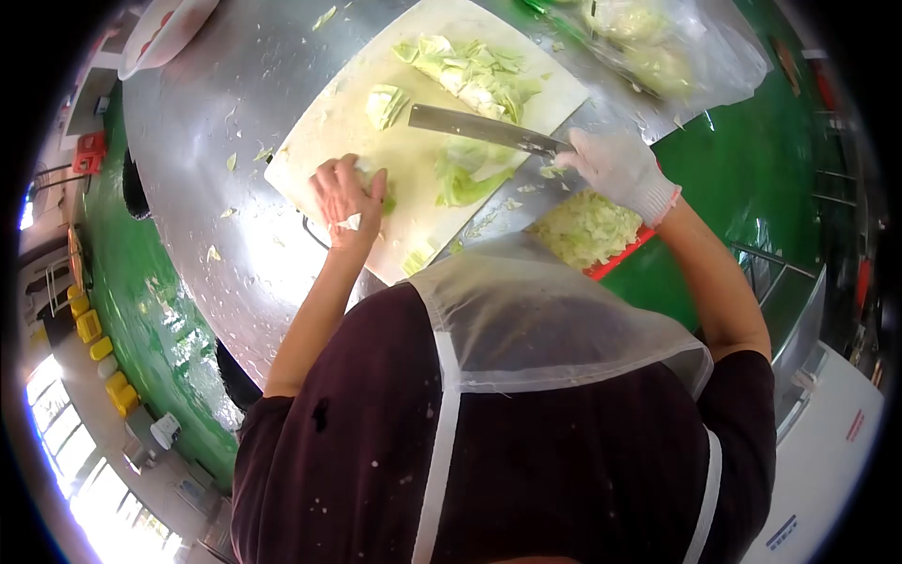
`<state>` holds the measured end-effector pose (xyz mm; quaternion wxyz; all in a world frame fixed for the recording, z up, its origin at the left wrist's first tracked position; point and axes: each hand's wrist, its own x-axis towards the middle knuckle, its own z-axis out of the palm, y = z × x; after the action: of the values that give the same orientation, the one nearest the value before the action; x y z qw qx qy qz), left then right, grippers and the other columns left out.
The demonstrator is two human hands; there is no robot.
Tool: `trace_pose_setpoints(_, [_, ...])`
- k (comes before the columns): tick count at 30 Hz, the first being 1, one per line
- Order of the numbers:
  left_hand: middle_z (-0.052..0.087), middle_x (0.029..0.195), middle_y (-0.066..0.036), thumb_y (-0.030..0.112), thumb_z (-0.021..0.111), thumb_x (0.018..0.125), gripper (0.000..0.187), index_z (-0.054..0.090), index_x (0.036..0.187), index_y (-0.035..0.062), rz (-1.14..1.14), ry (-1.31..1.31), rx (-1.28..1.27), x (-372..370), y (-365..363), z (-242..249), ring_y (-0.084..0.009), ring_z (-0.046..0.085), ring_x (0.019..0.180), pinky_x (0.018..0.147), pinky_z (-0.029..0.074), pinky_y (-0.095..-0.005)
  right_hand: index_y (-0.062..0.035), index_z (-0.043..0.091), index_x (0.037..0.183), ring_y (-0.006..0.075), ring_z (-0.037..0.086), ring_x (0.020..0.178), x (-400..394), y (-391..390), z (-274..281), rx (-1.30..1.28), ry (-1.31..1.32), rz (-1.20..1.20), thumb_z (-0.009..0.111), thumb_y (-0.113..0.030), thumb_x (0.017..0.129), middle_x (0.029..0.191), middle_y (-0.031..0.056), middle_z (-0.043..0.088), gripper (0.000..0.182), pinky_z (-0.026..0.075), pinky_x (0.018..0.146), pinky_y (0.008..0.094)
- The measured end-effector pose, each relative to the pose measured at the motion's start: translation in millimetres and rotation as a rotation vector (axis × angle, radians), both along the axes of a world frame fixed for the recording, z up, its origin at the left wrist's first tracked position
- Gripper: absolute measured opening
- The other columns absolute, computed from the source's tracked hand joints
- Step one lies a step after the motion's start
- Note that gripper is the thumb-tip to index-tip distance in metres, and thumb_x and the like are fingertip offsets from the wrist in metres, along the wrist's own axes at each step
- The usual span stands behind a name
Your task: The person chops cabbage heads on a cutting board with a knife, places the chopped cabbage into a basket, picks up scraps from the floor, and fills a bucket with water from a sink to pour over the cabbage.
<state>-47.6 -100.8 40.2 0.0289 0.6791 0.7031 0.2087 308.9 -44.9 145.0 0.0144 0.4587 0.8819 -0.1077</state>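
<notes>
My right hand (613,167), in a white knit glove, is closed round the handle of a long-bladed kitchen knife (489,130). Its blade points left across the white cutting board (329,117). On the board's left side rests my bare left hand (349,202), thumb apart from the slightly bent fingers, a white strip on its wrist side. Pale cabbage bits show by its thumb, partly hidden. Above the blade lie a cabbage wedge (386,106) and a long heap of cut cabbage (474,75). Loose cabbage leaves (467,179) lie below the blade.
A red container (620,254) of chopped cabbage (584,226) stands near my right forearm. At the upper right is a clear plastic bag (667,47) with cabbages. A white bowl (169,38) sits at the upper left of the metal table (202,122), among scattered scraps.
</notes>
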Motion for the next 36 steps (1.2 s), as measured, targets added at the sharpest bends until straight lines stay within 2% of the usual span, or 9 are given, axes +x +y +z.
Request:
trace_pose_setpoints(5, [0.049,0.116,-0.022,0.035,0.073,0.081,0.057,0.05,0.122,0.0028,0.159,-0.067,-0.019,-7.7,-8.9,0.3,-0.0385,0.045,0.111,0.092,0.042,-0.0486,-0.0087,0.055,0.09,0.0347,0.061,0.062,-5.2,13.5,-16.0,0.127,-0.027,0.213,0.053,-0.038,0.095,0.065,0.0126,0.059,0.03,0.044,0.054,0.0457])
trace_pose_setpoints(10, [0.045,0.128,-0.022,0.028,0.069,0.084,0.057,0.045,0.13,0.0043,0.22,-0.21,-0.159,-7.5,-2.6,13.6,-0.039,0.042,0.121,0.1,0.04,-0.0485,-0.0108,0.056,0.09,0.0339,0.061,0.063,-8.9,29.3,-9.3,-0.03,-0.171,0.123,0.051,-0.041,0.095,0.066,0.0115,0.06,0.031,0.045,0.054,0.045])
trace_pose_setpoints(13, [0.039,0.139,-0.022,0.021,0.063,0.083,0.058,0.042,0.135,0.0061,-0.302,-0.188,0.055,-50.3,2.3,18.7,-0.04,0.038,0.129,0.106,0.037,-0.0491,-0.0118,0.055,0.088,0.0337,0.062,0.062,0.8,20.3,-11.8,0.016,-0.019,0.029,0.054,-0.041,0.093,0.064,0.0107,0.06,0.03,0.046,0.054,0.0442])
trace_pose_setpoints(15, [0.032,0.15,-0.016,0.01,0.059,0.072,0.071,0.039,0.141,0.0082,-0.605,-0.062,-0.026,-74.6,6.7,40.7,-0.0391,0.031,0.138,0.112,0.032,-0.0491,-0.0115,0.054,0.087,0.0336,0.062,0.062,4.6,12.4,-6.0,0.013,-0.12,0.159,0.055,-0.043,0.092,0.063,0.0108,0.059,0.032,0.046,0.054,0.0438])
trace_pose_setpoints(20, [0.034,0.15,-0.01,0.014,0.07,0.074,0.084,0.031,0.149,0.0154,-1.012,0.409,-0.196,-89.4,37.7,44.1,-0.0316,0.034,0.138,0.109,0.039,-0.0401,-0.0101,0.052,0.086,0.0342,0.062,0.063,-16.5,14.2,-8.7,-0.06,-0.327,0.265,0.056,-0.045,0.091,0.066,0.0118,0.06,0.036,0.047,0.054,0.0434])
trace_pose_setpoints(23, [0.036,0.146,-0.011,0.019,0.076,0.074,0.088,0.03,0.149,0.015,-0.778,0.167,-0.428,-78.8,39.4,35.8,-0.0302,0.039,0.134,0.103,0.045,-0.0371,-0.0092,0.053,0.089,0.036,0.062,0.064,-11.8,27.1,-7.5,-0.055,-0.333,0.192,0.054,-0.044,0.093,0.066,0.0142,0.06,0.035,0.047,0.056,0.0449])
trace_pose_setpoints(29, [0.042,0.123,-0.022,0.039,0.085,0.065,0.097,0.036,0.141,0.0033,-0.088,-0.078,-0.054,4.0,11.6,-4.8,-0.0372,0.049,0.111,0.09,0.047,-0.0436,-0.005,0.052,0.106,0.0382,0.063,0.068,4.2,18.8,-9.3,-0.038,-0.036,-0.082,0.051,-0.042,0.093,0.067,0.0206,0.061,0.039,0.047,0.064,0.0482])
trace_pose_setpoints(34, [0.038,0.13,-0.024,0.024,0.071,0.083,0.071,0.034,0.14,0.0023,0.016,-0.038,0.12,12.6,-1.5,-11.2,-0.0403,0.044,0.117,0.096,0.043,-0.0456,-0.0019,0.048,0.113,0.0384,0.063,0.071,-61.5,-14.8,2.9,-0.321,0.222,-0.211,0.05,-0.037,0.094,0.07,0.0216,0.062,0.04,0.047,0.065,0.0489])
trace_pose_setpoints(36, [0.038,0.129,-0.025,0.013,0.062,0.086,0.056,0.037,0.136,0.002,-0.034,-0.237,0.147,4.4,-1.2,-31.5,-0.0399,0.043,0.118,0.096,0.043,-0.0451,-0.0013,0.047,0.114,0.0382,0.064,0.071,-83.9,-12.5,19.2,-0.351,0.166,-0.184,0.051,-0.034,0.094,0.071,0.0209,0.063,0.039,0.047,0.066,0.0485])
